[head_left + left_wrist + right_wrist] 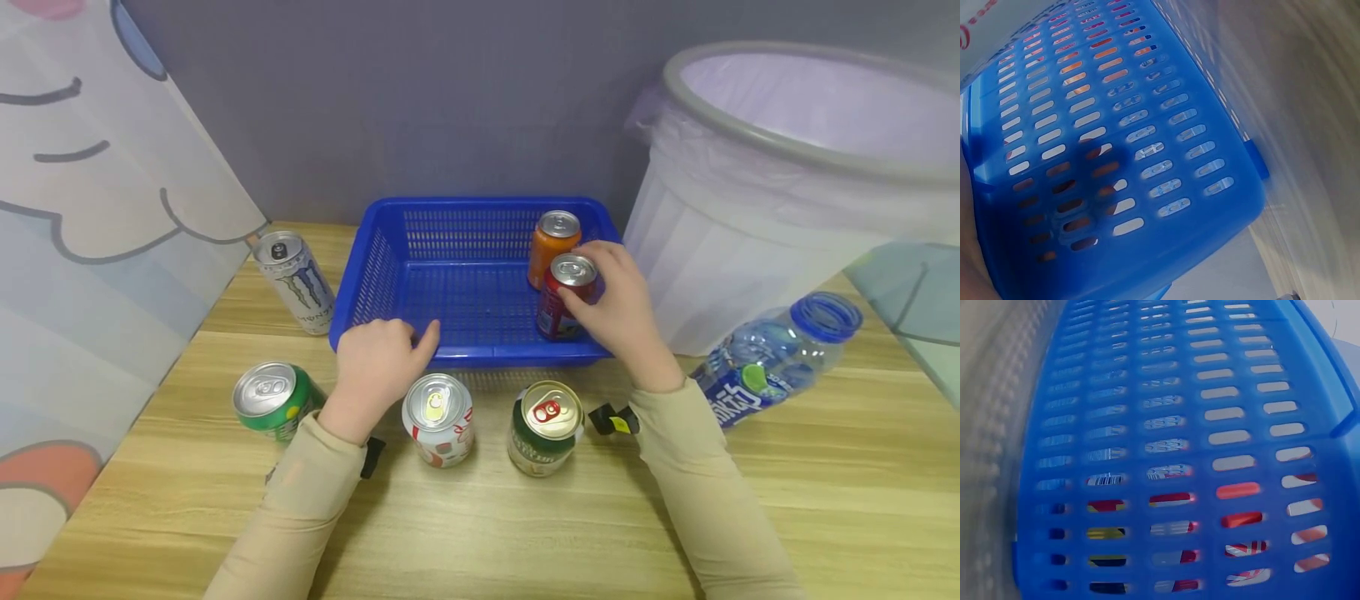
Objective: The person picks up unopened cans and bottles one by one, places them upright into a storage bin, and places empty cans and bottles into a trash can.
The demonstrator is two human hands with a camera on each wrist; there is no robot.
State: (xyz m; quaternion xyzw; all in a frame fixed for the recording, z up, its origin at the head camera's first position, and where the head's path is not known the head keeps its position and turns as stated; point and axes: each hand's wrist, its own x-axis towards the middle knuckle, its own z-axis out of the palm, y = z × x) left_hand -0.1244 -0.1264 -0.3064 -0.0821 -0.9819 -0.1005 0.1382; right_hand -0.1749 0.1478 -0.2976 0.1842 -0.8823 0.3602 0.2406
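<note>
A blue plastic basket with slotted walls stands in the middle. My left hand is at its front-left rim, the fingers bent over the edge and mostly hidden in the head view; skin tones show through the slots of the basket wall in the left wrist view. Inside the basket's right end, my right hand grips a dark red can near its top, thumb on the near side. An orange can stands just behind it. Through the slotted wall in the right wrist view, red-and-white printing shows.
Before the basket stand a green can, a white can and a dark green can. A tall white can is at left. At right are a lined bin and a clear blue-capped bottle.
</note>
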